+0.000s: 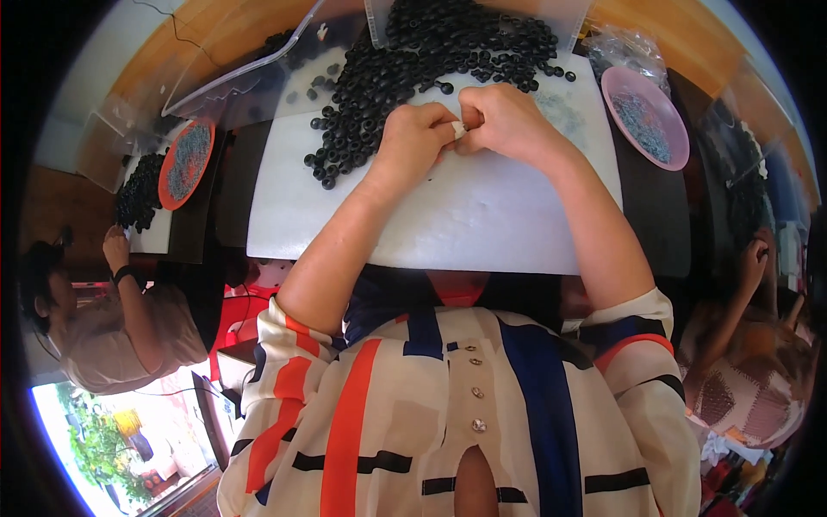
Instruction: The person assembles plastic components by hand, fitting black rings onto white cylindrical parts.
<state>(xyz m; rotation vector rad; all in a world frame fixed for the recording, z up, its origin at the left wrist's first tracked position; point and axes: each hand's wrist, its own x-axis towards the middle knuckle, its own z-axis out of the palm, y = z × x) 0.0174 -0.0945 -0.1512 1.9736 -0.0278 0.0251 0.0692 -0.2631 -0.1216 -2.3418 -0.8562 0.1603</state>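
Observation:
My left hand (413, 145) and my right hand (501, 122) meet over a white foam board (405, 220), fingers closed in a pinch and almost touching. At the left thumb tip shows a small white piece (458, 130); whether it is held or wrapped on the thumb I cannot tell. Whatever else lies between the fingertips is too small and covered to name. Just beyond and left of my hands spreads a heap of small black round parts (362, 121), each with a hole or hollow where it faces up.
Right of the board stands a pink bowl (680, 155) of small metallic pieces. A clear plastic bin (258, 73) lies at the back left. An orange bowl (164, 191) of similar pieces sits farther left. One person (129, 327) works at left, another (741, 370) at right.

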